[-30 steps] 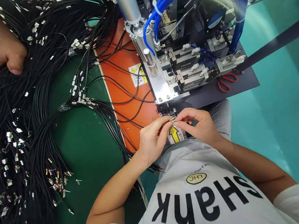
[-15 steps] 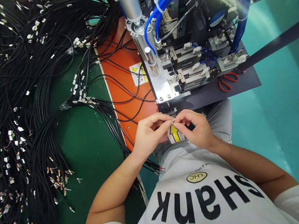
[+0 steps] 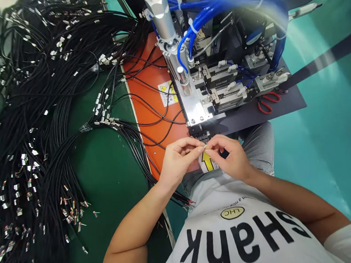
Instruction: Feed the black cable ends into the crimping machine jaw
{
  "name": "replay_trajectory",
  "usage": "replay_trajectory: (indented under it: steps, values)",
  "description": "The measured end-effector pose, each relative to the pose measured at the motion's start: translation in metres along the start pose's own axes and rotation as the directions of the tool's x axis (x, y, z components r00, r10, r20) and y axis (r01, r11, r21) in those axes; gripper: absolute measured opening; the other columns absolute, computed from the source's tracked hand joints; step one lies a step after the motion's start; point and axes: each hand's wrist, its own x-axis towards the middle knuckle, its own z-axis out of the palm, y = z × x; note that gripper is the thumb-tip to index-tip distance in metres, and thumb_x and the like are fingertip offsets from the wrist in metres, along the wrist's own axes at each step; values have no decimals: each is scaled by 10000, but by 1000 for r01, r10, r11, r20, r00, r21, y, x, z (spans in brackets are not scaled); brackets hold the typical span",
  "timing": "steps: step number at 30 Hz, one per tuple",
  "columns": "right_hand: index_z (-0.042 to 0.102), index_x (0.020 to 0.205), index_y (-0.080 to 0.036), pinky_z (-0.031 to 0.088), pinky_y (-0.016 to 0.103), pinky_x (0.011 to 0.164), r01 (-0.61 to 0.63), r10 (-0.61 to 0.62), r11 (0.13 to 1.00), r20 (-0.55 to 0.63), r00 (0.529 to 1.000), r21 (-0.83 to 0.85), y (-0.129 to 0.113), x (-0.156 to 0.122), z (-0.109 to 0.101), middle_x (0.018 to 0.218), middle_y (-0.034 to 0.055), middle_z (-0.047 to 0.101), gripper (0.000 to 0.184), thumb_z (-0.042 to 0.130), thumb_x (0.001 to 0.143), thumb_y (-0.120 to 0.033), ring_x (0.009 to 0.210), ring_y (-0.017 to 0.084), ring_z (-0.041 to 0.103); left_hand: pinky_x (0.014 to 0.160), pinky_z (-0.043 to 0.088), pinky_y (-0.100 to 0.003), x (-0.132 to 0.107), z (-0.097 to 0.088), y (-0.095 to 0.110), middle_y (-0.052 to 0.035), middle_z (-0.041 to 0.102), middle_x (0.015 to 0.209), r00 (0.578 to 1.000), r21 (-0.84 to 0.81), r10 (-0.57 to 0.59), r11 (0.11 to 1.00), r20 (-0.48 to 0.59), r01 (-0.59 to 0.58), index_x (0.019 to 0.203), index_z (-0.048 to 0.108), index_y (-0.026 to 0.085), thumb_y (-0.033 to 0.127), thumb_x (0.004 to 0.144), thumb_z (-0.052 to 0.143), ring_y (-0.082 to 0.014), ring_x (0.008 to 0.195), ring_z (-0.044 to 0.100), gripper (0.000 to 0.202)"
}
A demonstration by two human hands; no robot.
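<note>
My left hand (image 3: 180, 159) and my right hand (image 3: 231, 155) meet fingertip to fingertip just in front of the machine. Both are closed in a pinch on a thin, pale wire (image 3: 206, 146), of which only a tiny part shows between them. Its far ends are hidden by my fingers. Right below the fingertips is a white label with a yellow arrow (image 3: 207, 161). The metal machine (image 3: 196, 114) with its cylinder stands just beyond my hands.
Bundles of black cables (image 3: 49, 88) with metal connectors cover the left of the green table (image 3: 113, 184). Some cables cross the orange base plate (image 3: 154, 129); several end in bare coloured wires (image 3: 74, 206). Blue air hoses (image 3: 215, 10) arch over the machine. Red-handled scissors (image 3: 268, 102) lie at right.
The whole view has shifted slightly, so the machine and cables sit a little lower and further right. Both hands keep pinching at the same spot, with the fingertips slightly repositioned.
</note>
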Motion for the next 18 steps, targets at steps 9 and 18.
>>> replay_trajectory:
  steps: [9,18]
  values:
    - [567,787,-201,406,254,631,-11,15,998,64,998,-62,-11,-15,4,763,0,565,171,526,953,-192,691,135,542,523,360,-210,-14,5,5,22,534,609,1000,187,1,982,7,-3,747,643,150,285,784,708,-87,544,450,155]
    - [575,898,-216,445,284,694,214,-159,963,292,943,-165,-7,-44,-5,806,10,597,58,584,903,-160,729,162,587,647,405,-219,-76,-42,18,10,655,772,914,704,-122,680,386,-206,721,664,192,68,699,638,-119,705,564,128]
